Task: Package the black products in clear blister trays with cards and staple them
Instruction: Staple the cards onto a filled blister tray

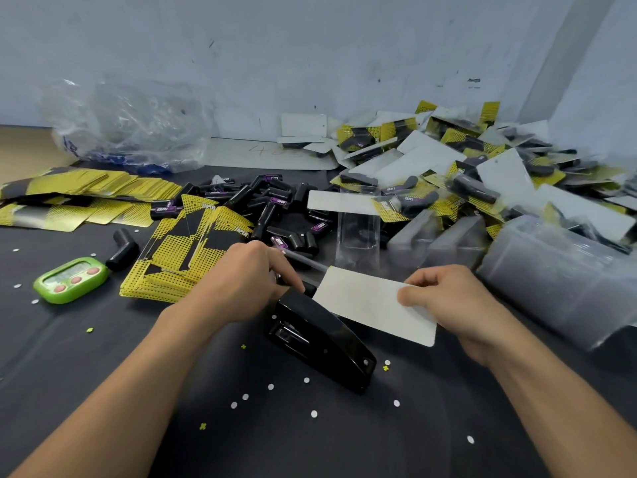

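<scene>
1. Desk (103,374): black-covered and fills my feed. Wall runs along the far edge.
2. Pile of finished packs (465,160): heaped in the far R corner, yellow fronts and white backs mixed.
3. Clear plastic bag (131,125): crumpled, at the far edge toward the L corner.
4. Blister tray stacks (551,277): nested clear trays lying on their sides along the R edge.
5. Yellow cards (186,250): fanned stack L of ctr. A 2nd spread lies near the L edge, further back.
6. Black products (269,201): loose heap mid-desk, toward the far edge, some w/ purple labels. One strays beside the timer.
7. Stapler (320,343): black, flat on the desk at ctr, nose pointing away from me.
8. White-backed card (365,301): white side up, L corner at the stapler's nose. A clear edge shows past its far side.
9. R hand (448,298): I see thumb on top and fingers curled under, pinching the card's R end.
10. L hand (241,284): fingers curled, index tip down at the stapler's nose by the card's corner. I can't tell what it grips.
11. Single clear tray (358,236): upright, just behind the card.
12. Green timer (70,279): near the L edge, red buttons up.
13. Paper dots (313,414): white, scattered near the stapler.
</scene>
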